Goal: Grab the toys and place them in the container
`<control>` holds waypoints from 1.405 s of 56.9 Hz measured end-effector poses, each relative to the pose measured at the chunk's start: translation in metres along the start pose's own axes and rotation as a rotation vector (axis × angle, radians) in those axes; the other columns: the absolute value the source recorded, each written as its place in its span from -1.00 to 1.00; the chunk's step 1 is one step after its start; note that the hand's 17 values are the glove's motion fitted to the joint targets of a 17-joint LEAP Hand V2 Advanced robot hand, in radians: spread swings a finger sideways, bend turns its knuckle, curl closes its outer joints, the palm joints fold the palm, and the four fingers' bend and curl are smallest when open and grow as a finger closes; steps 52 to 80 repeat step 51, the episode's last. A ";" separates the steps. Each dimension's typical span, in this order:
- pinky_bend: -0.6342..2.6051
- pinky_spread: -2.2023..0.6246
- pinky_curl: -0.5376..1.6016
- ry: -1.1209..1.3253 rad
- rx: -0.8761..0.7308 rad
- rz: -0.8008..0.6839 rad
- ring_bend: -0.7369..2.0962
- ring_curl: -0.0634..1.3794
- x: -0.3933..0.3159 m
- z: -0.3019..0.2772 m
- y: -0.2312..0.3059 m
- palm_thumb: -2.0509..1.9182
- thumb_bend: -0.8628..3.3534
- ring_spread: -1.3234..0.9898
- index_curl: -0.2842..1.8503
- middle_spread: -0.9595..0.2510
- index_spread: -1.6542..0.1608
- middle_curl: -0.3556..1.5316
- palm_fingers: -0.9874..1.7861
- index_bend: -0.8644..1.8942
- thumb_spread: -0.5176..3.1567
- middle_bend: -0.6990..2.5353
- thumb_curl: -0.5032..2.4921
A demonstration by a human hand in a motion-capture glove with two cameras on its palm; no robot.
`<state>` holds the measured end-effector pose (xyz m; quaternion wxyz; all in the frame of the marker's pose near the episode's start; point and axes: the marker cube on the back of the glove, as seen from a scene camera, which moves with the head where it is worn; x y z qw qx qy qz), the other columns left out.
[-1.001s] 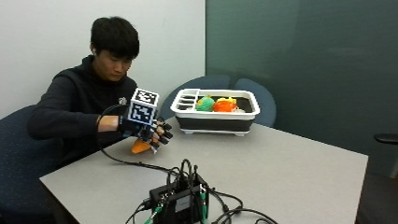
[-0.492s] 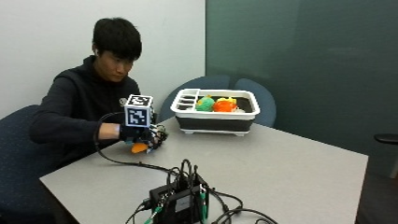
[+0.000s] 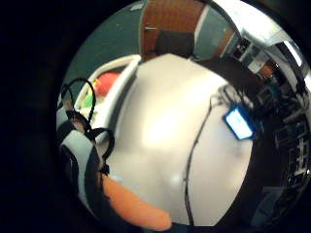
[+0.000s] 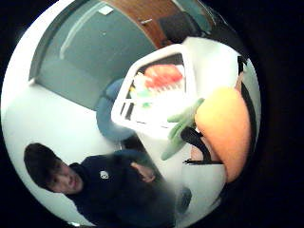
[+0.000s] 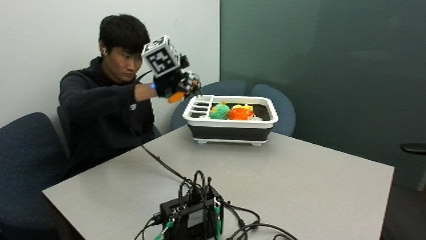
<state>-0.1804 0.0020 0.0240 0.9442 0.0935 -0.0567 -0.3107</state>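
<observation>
An orange toy carrot (image 5: 176, 96) with green leaves (image 4: 180, 128) sits in the gloved right hand (image 5: 172, 82), whose fingers curl round it, raised in the air at about ten o'clock from the white container (image 5: 229, 130). Green and orange toys (image 5: 229, 112) lie inside it on the grey table (image 5: 319, 185).
</observation>
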 end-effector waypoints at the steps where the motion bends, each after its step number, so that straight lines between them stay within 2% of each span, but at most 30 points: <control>1: 0.02 0.27 -0.01 -0.020 0.009 -0.015 0.44 -0.07 -0.006 -0.006 -0.010 0.36 -0.55 -0.15 -0.39 0.17 0.57 0.11 0.59 0.13 -0.33 0.04 -0.17; 6: 0.03 0.27 0.01 -0.035 -0.002 -0.028 0.47 -0.05 -0.040 -0.015 -0.059 0.36 -0.55 -0.15 -0.35 0.17 0.58 0.13 0.56 0.17 -0.38 0.07 -0.13; 11: 0.04 0.27 0.02 0.091 -0.127 -0.038 0.45 -0.06 -0.077 0.011 -0.100 0.36 -0.55 -0.14 -0.32 0.17 0.58 0.15 0.49 0.18 -0.41 0.09 -0.11; 16: 0.04 0.28 0.03 0.341 -0.282 -0.101 0.42 -0.06 -0.087 0.052 -0.119 0.36 -0.56 -0.15 -0.30 0.19 0.56 0.14 0.36 0.12 -0.43 0.07 -0.09; 20: 0.06 0.28 0.03 0.331 -0.440 -0.108 0.42 -0.05 -0.093 0.079 -0.119 0.37 -0.55 -0.15 -0.30 0.20 0.55 0.14 0.22 0.02 -0.42 0.04 -0.07; 21: 0.06 0.28 0.03 0.323 -0.490 -0.110 0.40 -0.07 -0.094 0.085 -0.117 0.37 -0.55 -0.15 -0.32 0.20 0.54 0.12 0.12 -0.04 -0.40 0.01 -0.08; 24: 0.07 0.28 0.02 0.317 -0.632 -0.078 0.41 -0.08 -0.090 0.099 -0.111 0.37 -0.56 -0.16 -0.34 0.20 0.54 0.12 0.11 -0.10 -0.37 -0.01 -0.08; 25: 0.04 0.30 -0.01 0.330 -0.659 -0.044 0.38 -0.11 -0.088 0.102 -0.110 0.36 -0.56 -0.16 -0.36 0.20 0.53 0.09 -0.04 -0.15 -0.32 -0.04 -0.09; 26: 0.01 0.33 0.00 0.346 -0.673 -0.006 0.32 -0.13 -0.086 0.104 -0.110 0.32 -0.58 -0.16 -0.35 0.21 0.54 0.08 -0.28 -0.17 -0.28 -0.08 -0.12; 27: 0.02 0.35 0.04 0.352 -0.675 0.020 0.31 -0.09 -0.086 0.106 -0.110 0.31 -0.59 -0.15 -0.32 0.23 0.54 0.08 -0.34 -0.15 -0.26 -0.10 -0.13; 29: -0.01 0.40 0.00 0.316 -0.662 0.002 0.20 -0.17 -0.089 0.107 -0.109 0.27 -0.62 -0.12 -0.33 0.26 0.55 0.03 -0.48 -0.16 -0.23 -0.17 -0.17; 31: -0.04 0.43 -0.04 0.257 -0.629 -0.037 0.11 -0.24 -0.090 0.102 -0.107 0.23 -0.63 -0.09 -0.36 0.29 0.54 -0.01 -0.49 -0.17 -0.21 -0.22 -0.20; 38: -0.12 0.50 -0.12 0.056 -0.398 0.006 -0.03 -0.39 -0.064 0.049 -0.097 0.12 -0.63 -0.04 -0.38 0.35 0.54 -0.09 -0.39 -0.20 -0.14 -0.31 -0.28; 45: -0.19 0.53 -0.16 -0.126 -0.149 0.079 -0.08 -0.44 0.008 -0.036 -0.067 0.09 -0.60 -0.02 -0.36 0.38 0.54 -0.10 -0.29 -0.18 -0.08 -0.31 -0.33; 50: -0.23 0.54 -0.18 -0.109 -0.015 0.010 -0.07 -0.45 0.028 -0.056 -0.026 0.09 -0.59 -0.03 -0.34 0.38 0.54 -0.09 -0.18 -0.14 -0.04 -0.28 -0.35; 80: -0.24 0.54 -0.19 -0.109 -0.005 0.008 -0.09 -0.47 0.031 -0.057 -0.024 0.09 -0.60 -0.03 -0.35 0.38 0.54 -0.10 -0.21 -0.14 -0.04 -0.29 -0.36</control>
